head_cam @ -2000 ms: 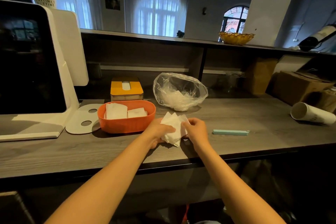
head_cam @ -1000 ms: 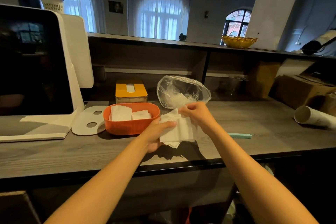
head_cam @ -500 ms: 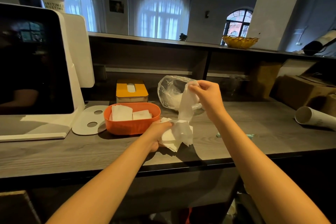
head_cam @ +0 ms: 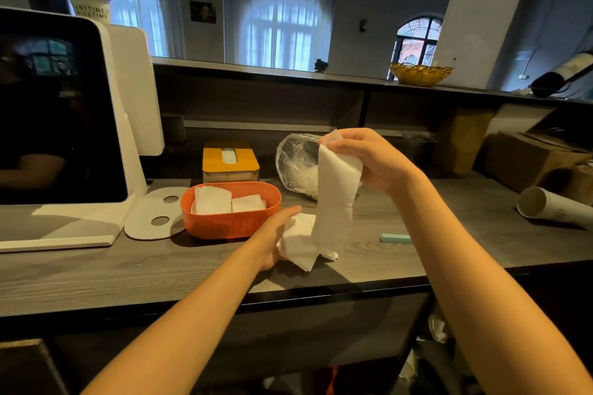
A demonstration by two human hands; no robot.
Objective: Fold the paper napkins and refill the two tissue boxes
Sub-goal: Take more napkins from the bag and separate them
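Pinching the top edge of a white paper napkin [head_cam: 335,202], the right hand [head_cam: 369,160] holds it raised above the worktop [head_cam: 96,269]; the sheet hangs down unfolded, its lower end draping onto a small stack of napkins [head_cam: 296,240]. Left hand [head_cam: 277,234] lies on the stack's left side with fingers fairly straight, holding it from that side; whether the fingers beneath curl round it I cannot tell. Just left of the left hand: orange tissue box [head_cam: 229,210], open-topped, with two folded napkins inside, side by side. Beyond that one, further from the hands, a yellow-lidded tissue box [head_cam: 230,160] with lid on and a slot in the top. Behind the raised napkin, partly hidden by it and the right hand, a clear plastic bag [head_cam: 296,163] with white contents. Right of the stack, under the right forearm, a thin pale-green stick [head_cam: 395,238] lies flat. Far right: white paper tube [head_cam: 552,207] lying on its side, cardboard boxes [head_cam: 529,159] behind it. Far left of the left hand: white-framed screen [head_cam: 64,112] on a stand, with a flat white lid [head_cam: 154,212] with two holes lying against the orange box.
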